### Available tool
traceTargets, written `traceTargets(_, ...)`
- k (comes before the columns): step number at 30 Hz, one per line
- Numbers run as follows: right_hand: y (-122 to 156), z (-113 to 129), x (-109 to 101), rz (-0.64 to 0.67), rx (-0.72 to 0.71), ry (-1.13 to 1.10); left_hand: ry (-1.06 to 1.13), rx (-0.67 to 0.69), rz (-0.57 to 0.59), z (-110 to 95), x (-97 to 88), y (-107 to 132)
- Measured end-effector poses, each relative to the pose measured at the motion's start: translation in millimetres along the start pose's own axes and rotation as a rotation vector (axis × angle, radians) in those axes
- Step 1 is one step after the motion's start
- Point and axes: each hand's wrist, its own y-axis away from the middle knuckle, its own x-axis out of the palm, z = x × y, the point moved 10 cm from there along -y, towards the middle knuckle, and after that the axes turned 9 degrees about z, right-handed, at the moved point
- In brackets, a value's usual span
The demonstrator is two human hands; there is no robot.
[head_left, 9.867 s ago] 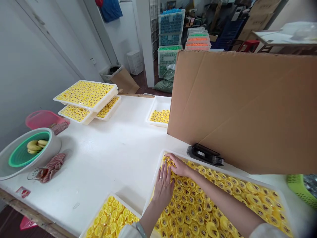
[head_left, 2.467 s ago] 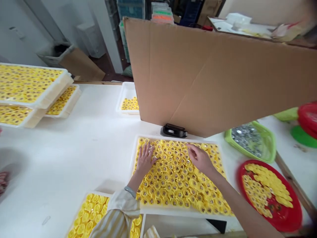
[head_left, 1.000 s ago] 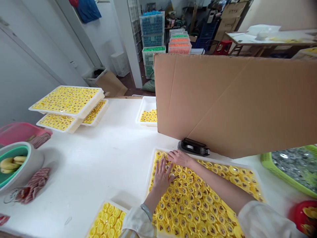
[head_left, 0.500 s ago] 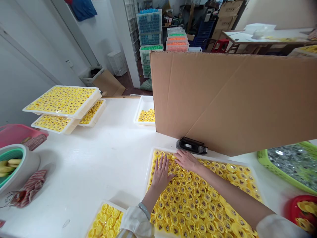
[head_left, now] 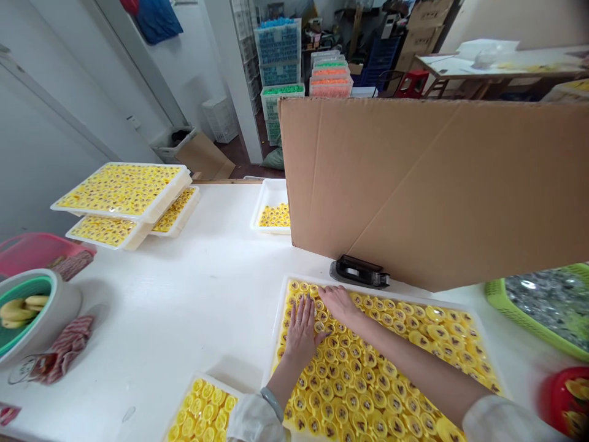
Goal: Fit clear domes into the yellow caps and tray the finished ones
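A white tray [head_left: 278, 319] full of round yellow plastic pieces [head_left: 354, 402], each with a small dark print in its middle, lies in front of me. My left hand [head_left: 301, 331] rests flat on the pieces near the tray's left side, its fingers stretched out. Close to the far left corner, my right hand [head_left: 339, 305] touches the pieces, with its fingers reaching left and slightly bent. Nothing shows lifted in either hand. The right forearm crosses above the tray and hides part of the pieces. Just beyond the tray's far rim sits a black tape dispenser [head_left: 359, 272].
A cardboard sheet [head_left: 427, 190] stands upright behind the tray. Stacked filled trays [head_left: 122, 190] are at left, a smaller tray [head_left: 276, 228] at the back. Near left are a white bucket [head_left: 69, 301] and a cloth [head_left: 71, 344]; at right, a green basket [head_left: 501, 301] and red bowl [head_left: 552, 396].
My right hand has shifted slightly left and its fingers have drawn closer together over the pieces. My left hand stays nearly in place. The whole view has shifted a little.
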Motion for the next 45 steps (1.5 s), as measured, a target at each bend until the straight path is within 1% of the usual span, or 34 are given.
traceTargets(2, 1.6, 0.0, -0.8, 0.018, -0.001, -0.02, -0.001, -0.003, 0.006, 0.2, 1.7, 1.6)
traceTargets(4, 2.9, -0.4, -6.2, 0.021, -0.026, -0.043, -0.002, -0.008, 0.011, 0.2, 3.1, 1.3)
traceTargets(8, -0.5, 3.2, -21.2, 0.011, -0.113, -0.092, -0.005, -0.021, 0.013, -0.9, 4.0, 1.3)
traceTargets(12, -4.9, 5.1, -31.0, -0.003, -0.192, -0.166, -0.012, -0.031, 0.008, 0.9, -1.0, 2.9)
traceTargets(14, -0.2, -2.5, -35.9, -0.038, -0.215, -0.224, -0.012, -0.026, 0.006, 2.6, -4.4, -0.5)
traceTargets(16, 12.1, -21.0, -40.6, -0.108, -0.186, -0.284, -0.007, 0.0, 0.005, 2.0, -5.9, -8.3)
traceTargets(19, 48.8, -62.9, -39.2, -0.241, -0.041, -0.35, 0.007, 0.085, 0.007, -7.6, -2.5, -22.4)
traceTargets(21, 86.1, -87.6, -28.7, -0.309, 0.06, -0.375, 0.016, 0.127, 0.003, -15.0, 1.6, -28.0)
traceTargets(23, 130.4, -101.5, -11.8, -0.358, 0.125, -0.389, 0.023, 0.121, -0.011, -17.9, 4.6, -28.7)
traceTargets(25, 176.6, -104.9, 8.7, -0.396, 0.172, -0.402, 0.026, 0.102, -0.029, -17.9, 5.9, -25.6)
traceTargets(27, 218.5, -100.9, 28.1, -0.44, 0.221, -0.411, 0.024, 0.105, -0.045, -18.2, 5.5, -21.4)
traceTargets(28, 235.1, -96.6, 36.4, -0.461, 0.24, -0.414, 0.02, 0.113, -0.052, -18.5, 4.8, -20.1)
traceTargets(30, 255.4, -87.0, 47.2, -0.505, 0.263, -0.425, 0.01, 0.128, -0.062, -19.3, 3.1, -20.5)
traceTargets(31, 257.7, -82.2, 49.4, -0.522, 0.262, -0.433, 0.005, 0.134, -0.066, -19.8, 2.3, -22.4)
traceTargets(32, 254.5, -78.0, 49.3, -0.535, 0.255, -0.441, 0.0, 0.144, -0.068, -20.8, 1.8, -25.3)
traceTargets(34, 232.9, -72.2, 43.2, -0.539, 0.229, -0.452, -0.011, 0.18, -0.067, -24.9, 1.9, -32.3)
traceTargets(36, 197.0, -70.0, 31.3, -0.525, 0.208, -0.454, -0.021, 0.229, -0.06, -30.0, 3.5, -38.0)
traceTargets(38, 155.4, -69.4, 17.6, -0.503, 0.195, -0.453, -0.032, 0.263, -0.05, -32.9, 5.4, -39.9)
traceTargets(40, 115.9, -67.6, 6.2, -0.475, 0.182, -0.454, -0.043, 0.27, -0.042, -32.1, 6.6, -37.4)
traceTargets(42, 84.4, -64.2, -0.1, -0.444, 0.176, -0.46, -0.056, 0.266, -0.034, -29.1, 6.2, -31.6)
traceTargets(45, 56.1, -59.1, 0.9, -0.407, 0.197, -0.481, -0.073, 0.263, -0.026, -24.3, 3.8, -22.5)
